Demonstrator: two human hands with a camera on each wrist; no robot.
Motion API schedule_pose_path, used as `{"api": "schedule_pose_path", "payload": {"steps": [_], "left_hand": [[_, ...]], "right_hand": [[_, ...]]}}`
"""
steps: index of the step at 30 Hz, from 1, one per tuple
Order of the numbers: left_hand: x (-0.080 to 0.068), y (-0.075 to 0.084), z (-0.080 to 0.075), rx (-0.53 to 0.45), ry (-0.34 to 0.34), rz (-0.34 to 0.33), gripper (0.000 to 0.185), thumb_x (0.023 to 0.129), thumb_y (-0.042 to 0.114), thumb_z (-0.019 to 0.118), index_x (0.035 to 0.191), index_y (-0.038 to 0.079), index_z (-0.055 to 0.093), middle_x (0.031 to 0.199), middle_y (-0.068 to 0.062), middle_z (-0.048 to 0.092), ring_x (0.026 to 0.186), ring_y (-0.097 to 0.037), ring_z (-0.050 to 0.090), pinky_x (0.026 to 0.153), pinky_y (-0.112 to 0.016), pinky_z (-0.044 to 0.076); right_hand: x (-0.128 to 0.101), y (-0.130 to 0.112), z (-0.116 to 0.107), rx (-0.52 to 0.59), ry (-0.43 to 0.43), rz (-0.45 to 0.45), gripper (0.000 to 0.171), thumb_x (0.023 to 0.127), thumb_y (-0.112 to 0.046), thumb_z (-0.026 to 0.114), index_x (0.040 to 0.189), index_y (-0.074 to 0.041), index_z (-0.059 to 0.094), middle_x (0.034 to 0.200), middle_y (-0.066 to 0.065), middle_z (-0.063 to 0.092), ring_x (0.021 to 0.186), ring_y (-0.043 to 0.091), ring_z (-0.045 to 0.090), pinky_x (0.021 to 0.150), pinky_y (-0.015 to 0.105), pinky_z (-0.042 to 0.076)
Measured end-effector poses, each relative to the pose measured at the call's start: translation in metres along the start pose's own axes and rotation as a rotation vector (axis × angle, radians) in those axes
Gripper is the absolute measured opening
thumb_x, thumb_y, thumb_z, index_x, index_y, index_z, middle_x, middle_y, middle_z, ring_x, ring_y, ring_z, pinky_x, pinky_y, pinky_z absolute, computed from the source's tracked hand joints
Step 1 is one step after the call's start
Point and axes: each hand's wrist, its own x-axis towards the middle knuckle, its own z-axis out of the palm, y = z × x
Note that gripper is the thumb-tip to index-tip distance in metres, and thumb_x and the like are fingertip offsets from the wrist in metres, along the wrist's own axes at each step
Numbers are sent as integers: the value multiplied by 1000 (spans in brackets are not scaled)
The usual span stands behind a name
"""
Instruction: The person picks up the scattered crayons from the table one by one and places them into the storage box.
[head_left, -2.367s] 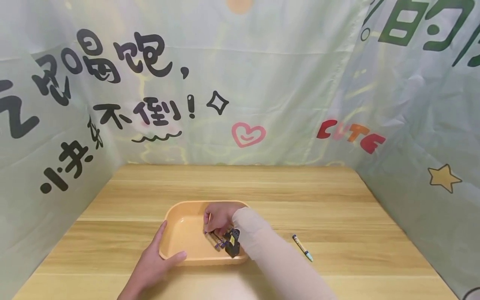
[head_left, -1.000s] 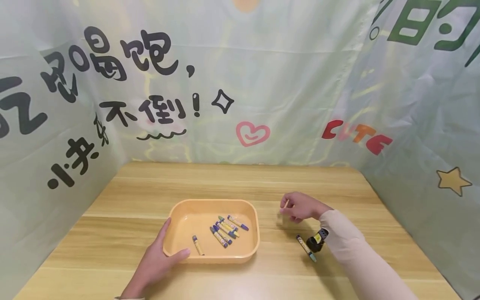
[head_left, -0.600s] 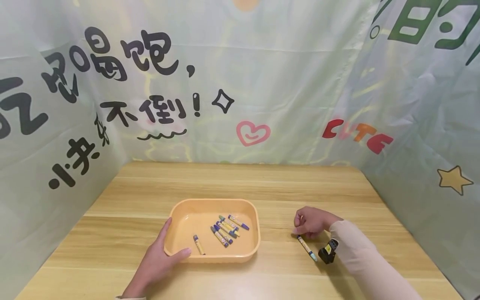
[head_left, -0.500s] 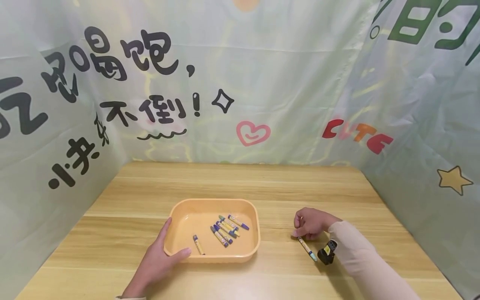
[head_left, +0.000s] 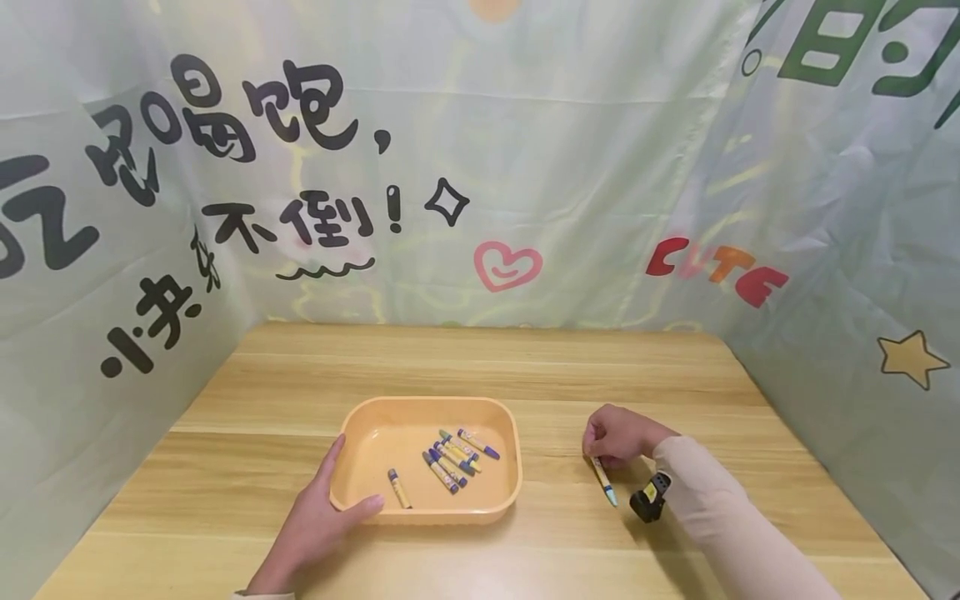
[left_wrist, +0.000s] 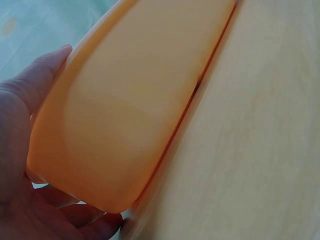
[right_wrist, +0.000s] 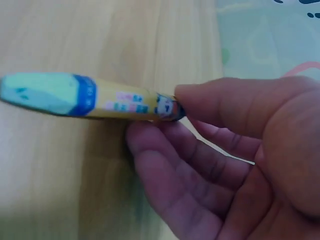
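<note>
Head view, lower centre: my left hand (head_left: 315,525) grips the near-left corner of the orange tray (head_left: 360,417), thumb lying along the front rim and fingers up the left wall; the left wrist view shows the same hold on the tray's outer wall (left_wrist: 125,110). Six crayons (head_left: 453,454) lie inside the tray, five clustered right of centre and one apart toward the front. Lower right of the frame: my right hand (head_left: 618,435) pinches one end of a light-blue-tipped crayon (head_left: 603,482) between thumb and curled fingers, its tip pointing down toward the wooden table (head_left: 525,367), well apart from the tray.
</note>
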Motion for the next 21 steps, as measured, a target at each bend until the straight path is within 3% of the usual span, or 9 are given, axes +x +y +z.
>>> {"api": "schedule_pose_path", "payload": {"steps": [11,21], "left_hand": [[0,0,0,7,-5,-6,109,78,43,78,157,12,9,142,-31,42,119,-41,53,100,-59,37],[0,1,0,7,-2,3,109,78,43,78,157,12,10,144,-31,39,121,-42,51,101,-59,36]], "right_hand": [[15,-15,-6,161,10,-69,12,96,2,52,90,9,61,71,4,54,61,14,49,57,28,48],[35,-42,-5,250,3,-87,20,101,-7,50,97,12,57,75,5,50,64,17,55,63,35,55]]}}
